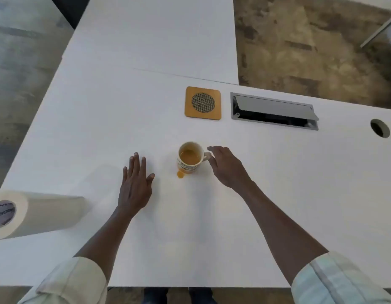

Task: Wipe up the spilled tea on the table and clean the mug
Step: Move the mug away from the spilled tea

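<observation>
A white mug [190, 157] with dark and yellow markings stands upright on the white table [102, 119], partly filled with amber tea. A small orange tea puddle [180, 174] lies on the table at the mug's near-left base. My right hand [226, 166] is at the mug's handle on its right side, fingers spread and touching or nearly touching it. My left hand [135, 183] lies flat on the table to the left of the mug, fingers apart, holding nothing. A roll of paper towel [36, 213] lies on its side at the near left.
A square wooden coaster [202, 103] with a round mesh centre sits beyond the mug. To its right is an open metal cable tray [273, 111] set in the table, and a round cable hole [380, 127] further right. The table's near edge runs just below my forearms.
</observation>
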Demonstrator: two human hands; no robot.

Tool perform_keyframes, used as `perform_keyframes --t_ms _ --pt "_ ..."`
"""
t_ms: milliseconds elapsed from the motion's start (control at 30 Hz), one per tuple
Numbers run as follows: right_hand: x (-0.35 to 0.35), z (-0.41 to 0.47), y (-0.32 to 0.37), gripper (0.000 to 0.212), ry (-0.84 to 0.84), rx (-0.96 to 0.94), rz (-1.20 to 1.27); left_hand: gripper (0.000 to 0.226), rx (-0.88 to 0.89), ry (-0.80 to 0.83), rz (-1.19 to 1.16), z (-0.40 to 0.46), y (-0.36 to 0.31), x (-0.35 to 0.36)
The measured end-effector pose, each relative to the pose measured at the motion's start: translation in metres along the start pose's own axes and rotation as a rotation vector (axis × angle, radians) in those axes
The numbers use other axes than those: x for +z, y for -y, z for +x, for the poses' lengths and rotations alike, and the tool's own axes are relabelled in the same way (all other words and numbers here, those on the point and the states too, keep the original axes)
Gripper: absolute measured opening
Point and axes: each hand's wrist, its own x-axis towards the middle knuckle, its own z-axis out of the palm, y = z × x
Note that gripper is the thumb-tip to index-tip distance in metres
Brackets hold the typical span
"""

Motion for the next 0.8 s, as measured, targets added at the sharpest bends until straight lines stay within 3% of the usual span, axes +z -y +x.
perform_keyframes --t_ms 233,600,800 --pt "0.006 0.008 -0.009 0.035 0.110 0.048 0.046 0.073 -0.030 0.031 0.092 -0.007 0.014 0.022" --pt "0.005 0.036 -0.023 0.030 0.350 0.197 0.476 0.081 -0.035 -0.058 0.104 -0.007 0.016 0.028" --pt "0.002 0.049 -0.034 0.037 0.490 0.129 0.523 0.079 -0.027 -0.093 0.097 -0.006 0.020 0.032"
